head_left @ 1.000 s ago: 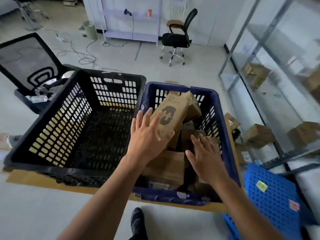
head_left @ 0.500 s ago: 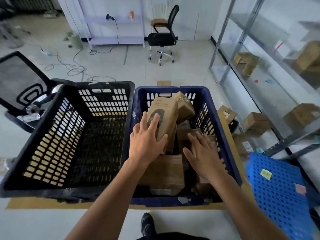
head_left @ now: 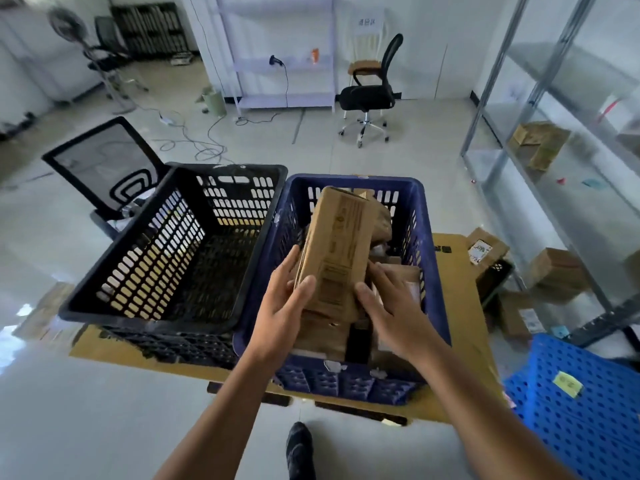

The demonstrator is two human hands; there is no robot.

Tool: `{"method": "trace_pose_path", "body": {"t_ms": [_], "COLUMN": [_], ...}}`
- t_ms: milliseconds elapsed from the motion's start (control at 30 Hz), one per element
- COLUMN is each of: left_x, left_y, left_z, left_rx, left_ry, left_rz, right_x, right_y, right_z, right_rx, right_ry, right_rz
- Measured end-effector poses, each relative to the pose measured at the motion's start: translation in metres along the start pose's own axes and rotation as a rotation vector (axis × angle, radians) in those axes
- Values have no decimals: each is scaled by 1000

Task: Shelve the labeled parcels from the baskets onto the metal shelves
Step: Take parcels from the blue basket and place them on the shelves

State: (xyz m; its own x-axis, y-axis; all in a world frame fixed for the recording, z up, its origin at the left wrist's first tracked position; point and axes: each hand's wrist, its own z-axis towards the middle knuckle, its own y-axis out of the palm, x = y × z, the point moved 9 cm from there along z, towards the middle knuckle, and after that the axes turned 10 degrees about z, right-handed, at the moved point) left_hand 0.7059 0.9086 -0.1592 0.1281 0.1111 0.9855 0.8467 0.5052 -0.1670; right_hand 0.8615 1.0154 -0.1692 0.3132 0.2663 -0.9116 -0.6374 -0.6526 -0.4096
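Holding one tall cardboard parcel (head_left: 337,244) upright above the blue basket (head_left: 430,258), both hands clasp its lower end. The left hand (head_left: 284,306), at 9 o'clock, has its thumb on the front face. The right hand (head_left: 391,306), at 3 o'clock, has its thumb against the bottom corner. Further parcels lie beneath in the basket. The black basket (head_left: 166,244) stands just beside, at 9 o'clock of the blue one. The metal shelves (head_left: 554,209) stand at 2 o'clock.

Risk: gripped low, the long parcel is probably top-heavy. It could tip out of the hands on the swing toward the shelves, or clip the basket rim.
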Motion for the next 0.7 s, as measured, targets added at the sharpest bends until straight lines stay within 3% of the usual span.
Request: {"method": "trace_pose_path", "body": {"t_ms": [167,267,367,533,700], "left_x": [-5,-15,-8,3,9], "left_y": [8,2,-6,-17,-45], "left_z": [-35,-50,-56,-57,-58], "left_rx": [-69,4,37,-60,-167], "left_ry": [-88,-132,-107,-67,-69], "left_rz": [-285,-292,-146,-2,-203], "right_x": [-17,-26,-38,-57,-74], "right_y": [15,31,39,44,63], "right_z": [-31,-46,-52,-60,-60], "right_rx": [-115,-163,-110,29,94], "right_ry": [-114,-148,-231,-283,-203], "right_rz": [229,241,88,-2,273]}}
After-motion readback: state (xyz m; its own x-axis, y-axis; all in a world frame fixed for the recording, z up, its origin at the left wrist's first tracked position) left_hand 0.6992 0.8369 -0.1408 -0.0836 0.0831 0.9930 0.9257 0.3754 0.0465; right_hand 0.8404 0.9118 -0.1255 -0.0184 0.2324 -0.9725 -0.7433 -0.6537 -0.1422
